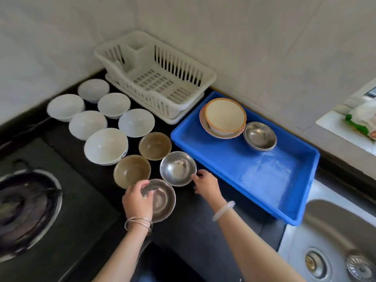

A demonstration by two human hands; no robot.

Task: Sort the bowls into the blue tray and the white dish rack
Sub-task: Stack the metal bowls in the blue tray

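On the black counter my left hand (138, 200) grips the near rim of a steel bowl (162, 202). My right hand (205, 185) pinches the right rim of a second steel bowl (177, 167). Two brown bowls (132, 170) (155, 145) stand beside them. Several white bowls (105, 145) sit further left. The blue tray (264, 176) at the right holds stacked orange-rimmed bowls (223, 117) and stacked steel bowls (260, 135). The white dish rack (156, 78) stands at the back with no bowls in it.
A gas hob with a dark burner (26, 210) lies at the left. A steel sink (335, 241) with its drain is at the lower right, next to the tray. Tiled walls close the corner behind the rack. A wrapped packet (362, 117) rests on the sill at right.
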